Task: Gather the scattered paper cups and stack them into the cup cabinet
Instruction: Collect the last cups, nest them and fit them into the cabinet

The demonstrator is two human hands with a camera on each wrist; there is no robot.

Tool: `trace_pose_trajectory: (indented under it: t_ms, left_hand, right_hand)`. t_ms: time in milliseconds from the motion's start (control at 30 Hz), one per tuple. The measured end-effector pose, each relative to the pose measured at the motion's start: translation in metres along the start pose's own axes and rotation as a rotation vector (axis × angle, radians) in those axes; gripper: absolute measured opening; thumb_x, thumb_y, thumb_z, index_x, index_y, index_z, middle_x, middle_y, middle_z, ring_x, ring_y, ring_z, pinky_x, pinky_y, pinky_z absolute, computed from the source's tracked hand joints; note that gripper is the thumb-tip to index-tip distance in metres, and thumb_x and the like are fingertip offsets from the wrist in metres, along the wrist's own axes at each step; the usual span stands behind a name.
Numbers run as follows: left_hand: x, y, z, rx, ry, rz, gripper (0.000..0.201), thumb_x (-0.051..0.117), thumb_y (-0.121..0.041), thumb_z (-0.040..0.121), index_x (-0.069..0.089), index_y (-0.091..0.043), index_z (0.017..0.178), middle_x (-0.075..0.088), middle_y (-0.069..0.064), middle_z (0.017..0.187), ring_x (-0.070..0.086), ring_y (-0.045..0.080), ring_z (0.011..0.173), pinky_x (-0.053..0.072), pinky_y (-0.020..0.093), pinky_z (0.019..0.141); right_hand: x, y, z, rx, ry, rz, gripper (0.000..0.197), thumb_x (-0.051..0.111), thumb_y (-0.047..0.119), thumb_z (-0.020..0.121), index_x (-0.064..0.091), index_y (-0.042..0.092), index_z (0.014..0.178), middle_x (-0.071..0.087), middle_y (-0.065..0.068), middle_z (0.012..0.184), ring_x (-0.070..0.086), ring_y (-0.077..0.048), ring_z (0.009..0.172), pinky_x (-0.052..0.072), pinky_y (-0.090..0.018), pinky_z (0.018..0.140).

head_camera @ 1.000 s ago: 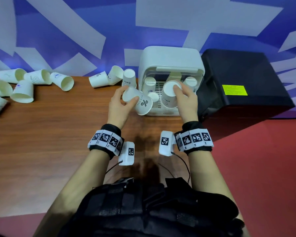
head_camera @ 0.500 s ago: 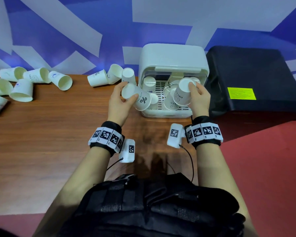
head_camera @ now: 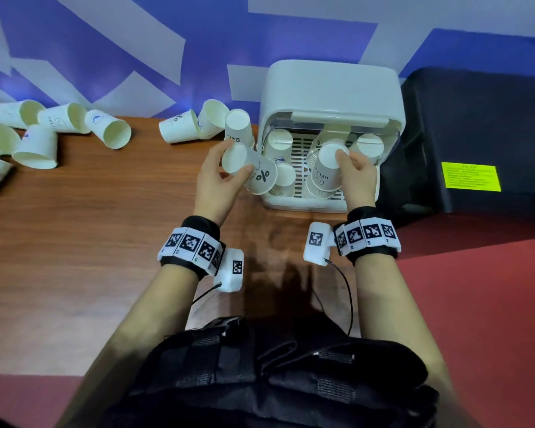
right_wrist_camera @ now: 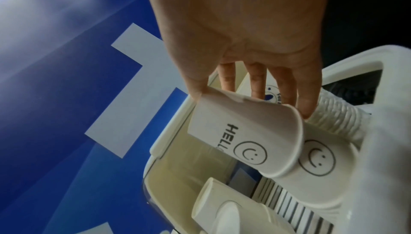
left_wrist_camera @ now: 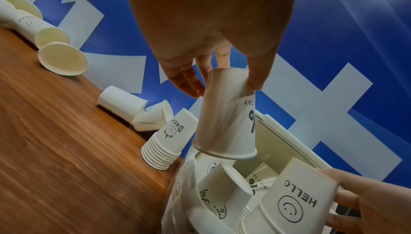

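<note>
- Right hand (head_camera: 357,177) fingers clamped on smiley cup (head_camera: 325,168), centre frame: lower squarely onto matching stack (right_wrist_camera: 315,185) inside cabinet (head_camera: 331,84).
- Left hand (head_camera: 217,183) fingers pinching percent cup (head_camera: 254,173): hold clear meanwhile.

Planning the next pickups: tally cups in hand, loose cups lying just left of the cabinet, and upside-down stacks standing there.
Cups in hand: 2, % cup in left hand, HELLO cup in right hand
Loose cups lying left of cup cabinet: 2, left loose cup, right loose cup
Upside-down stack on table: 1
Total: 5
</note>
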State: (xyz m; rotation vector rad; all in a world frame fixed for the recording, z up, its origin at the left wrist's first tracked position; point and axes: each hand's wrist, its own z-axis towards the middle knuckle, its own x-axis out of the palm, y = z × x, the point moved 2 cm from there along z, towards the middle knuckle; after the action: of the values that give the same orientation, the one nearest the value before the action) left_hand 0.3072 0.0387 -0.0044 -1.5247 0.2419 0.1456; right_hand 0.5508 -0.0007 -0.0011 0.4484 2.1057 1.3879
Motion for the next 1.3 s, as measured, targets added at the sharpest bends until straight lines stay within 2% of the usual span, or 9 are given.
trace_pose_trajectory:
  t_ms: [133,233,400,533,667,733,967,1167,1300]
  left_hand:
    - [0.003,0.002,0.000,0.002,0.026,0.014,0.052,0.070,-0.028,0.078,0.053,-0.017,0.126,0.056,-0.004,0.129,0.052,0.008,0.114,0.043,0.012,0.084]
    - [0.006,0.003,0.000,-0.005,0.030,0.012,0.051,0.070,-0.030,0.079,0.053,-0.018,0.125,0.056,-0.006,0.127,0.051,0.008,0.114,0.043,0.015,0.085]
    - [0.021,-0.005,-0.002,0.046,0.050,-0.003,0.051,0.073,-0.020,0.080,0.051,-0.020,0.127,0.053,-0.007,0.128,0.049,0.009,0.118,0.046,0.020,0.090]
    - [0.041,-0.017,-0.004,0.167,0.086,0.051,0.053,0.074,-0.021,0.080,0.050,-0.023,0.127,0.051,-0.010,0.125,0.048,0.006,0.119,0.049,0.030,0.094]
    - [0.066,-0.025,0.000,0.328,0.124,0.215,0.048,0.071,-0.023,0.083,0.052,-0.012,0.126,0.054,-0.001,0.126,0.048,0.013,0.118,0.041,0.035,0.101]
    - [0.080,-0.029,0.002,0.382,0.126,0.270,0.046,0.068,-0.019,0.084,0.053,-0.007,0.126,0.053,0.006,0.127,0.047,0.020,0.119,0.039,0.037,0.103]
    - [0.107,-0.031,0.002,0.462,0.072,0.313,0.043,0.064,-0.021,0.087,0.055,-0.007,0.126,0.050,0.015,0.124,0.044,0.023,0.118,0.040,0.036,0.102]
    - [0.108,-0.022,0.003,0.455,0.016,0.318,0.045,0.065,-0.014,0.087,0.052,0.001,0.127,0.049,0.020,0.122,0.042,0.022,0.117,0.038,0.033,0.104]
    - [0.114,-0.020,0.007,0.418,0.006,0.281,0.045,0.067,-0.012,0.084,0.053,0.002,0.125,0.048,0.020,0.120,0.045,0.024,0.115,0.041,0.039,0.102]
  right_hand:
    - [0.005,-0.011,0.006,0.033,0.016,-0.044,0.026,0.054,0.030,0.095,0.062,0.011,0.111,0.062,-0.001,0.105,0.055,-0.015,0.100,0.041,-0.029,0.089]
    - [0.006,-0.017,0.004,0.048,0.018,-0.119,0.037,0.050,0.027,0.099,0.056,0.000,0.123,0.061,-0.014,0.114,0.055,-0.025,0.110,0.040,-0.032,0.093]
    - [0.004,-0.019,0.006,0.045,0.039,-0.179,0.039,0.047,0.029,0.100,0.054,0.000,0.124,0.059,-0.017,0.124,0.053,-0.028,0.117,0.037,-0.026,0.089]
    - [0.002,-0.025,0.005,0.005,0.036,-0.150,0.026,0.051,0.030,0.097,0.059,0.012,0.113,0.063,-0.012,0.114,0.057,-0.023,0.106,0.045,-0.037,0.099]
    - [-0.013,-0.037,-0.003,-0.006,-0.038,-0.059,0.038,0.052,0.027,0.097,0.053,0.009,0.131,0.055,-0.002,0.118,0.051,-0.008,0.104,0.037,0.002,0.073]
    - [-0.023,-0.041,-0.005,-0.038,-0.082,-0.062,0.035,0.053,0.025,0.097,0.055,0.009,0.128,0.056,-0.003,0.118,0.051,-0.007,0.101,0.035,0.005,0.068]
    - [-0.044,-0.034,-0.003,-0.134,-0.176,-0.044,0.031,0.051,0.015,0.095,0.058,0.012,0.125,0.060,-0.006,0.123,0.055,-0.009,0.102,0.044,-0.012,0.086]
    - [-0.018,-0.016,0.004,-0.369,-0.008,-0.267,0.036,0.051,0.015,0.095,0.054,0.008,0.131,0.053,-0.007,0.130,0.048,-0.015,0.119,0.040,-0.029,0.103]
    - [-0.003,-0.015,0.016,-0.297,0.119,-0.411,0.044,0.053,0.018,0.095,0.046,0.010,0.137,0.045,-0.010,0.138,0.045,-0.017,0.124,0.032,-0.025,0.106]
